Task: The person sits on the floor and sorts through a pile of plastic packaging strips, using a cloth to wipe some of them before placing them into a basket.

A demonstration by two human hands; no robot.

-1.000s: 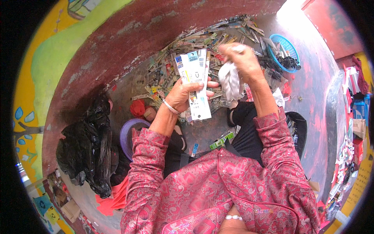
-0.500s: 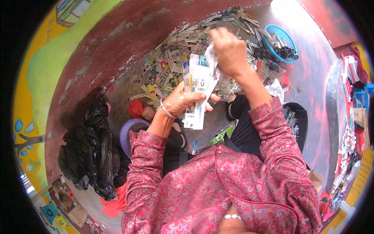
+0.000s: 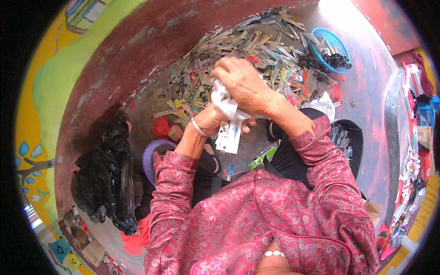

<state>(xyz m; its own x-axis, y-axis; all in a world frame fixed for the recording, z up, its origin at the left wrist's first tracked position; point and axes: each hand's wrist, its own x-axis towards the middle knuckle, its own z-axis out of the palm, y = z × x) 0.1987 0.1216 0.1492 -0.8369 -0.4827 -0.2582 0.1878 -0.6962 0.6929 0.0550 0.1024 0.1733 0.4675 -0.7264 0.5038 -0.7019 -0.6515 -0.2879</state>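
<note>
My left hand (image 3: 211, 120) pinches the white card package (image 3: 228, 136) from below while my right hand (image 3: 245, 85) closes over its crumpled top at twelve o'clock. I judge a firm grip low down helps, pulling steadily above the packet pile (image 3: 256, 50).

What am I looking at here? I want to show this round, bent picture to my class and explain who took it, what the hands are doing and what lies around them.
A person wears a wide fisheye camera on the head, looking down, so straight edges bend. There is no machine, only two bare hands, the forearms in red patterned sleeves. The left hand, with a bangle at the wrist, holds a white printed card package. The right hand sits above it, its grip closed on crumpled white plastic. Beyond them the floor holds a pile of similar card packages and a blue basket with dark pieces. A black plastic bag lies at the person's left.
</note>
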